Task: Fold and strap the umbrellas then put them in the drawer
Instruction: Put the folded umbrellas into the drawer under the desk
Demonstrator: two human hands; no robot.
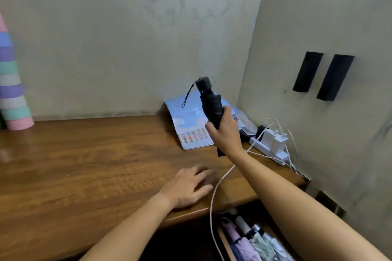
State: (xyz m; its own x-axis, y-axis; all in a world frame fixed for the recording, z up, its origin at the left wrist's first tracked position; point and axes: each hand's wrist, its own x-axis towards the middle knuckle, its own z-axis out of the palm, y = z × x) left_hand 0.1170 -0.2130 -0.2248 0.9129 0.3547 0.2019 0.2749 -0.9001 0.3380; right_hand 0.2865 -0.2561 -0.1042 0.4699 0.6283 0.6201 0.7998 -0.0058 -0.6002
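Observation:
My right hand (225, 131) grips a folded black umbrella (210, 101) round its middle and holds it upright above the wooden desk (84, 165), handle end up with a wrist loop hanging from it. My left hand (188, 186) rests flat on the desk near its front edge, fingers spread, holding nothing. Below the desk at the lower right a drawer (224, 241) stands open with several folded umbrellas (250, 241) in it, lilac, pale green and dark ones.
A light blue booklet (188, 125) leans in the desk's back corner. A white power strip (269, 146) with chargers lies by the right wall, and its white cable (214, 197) hangs over the desk edge beside the drawer. A pastel striped roll (12, 91) stands far left.

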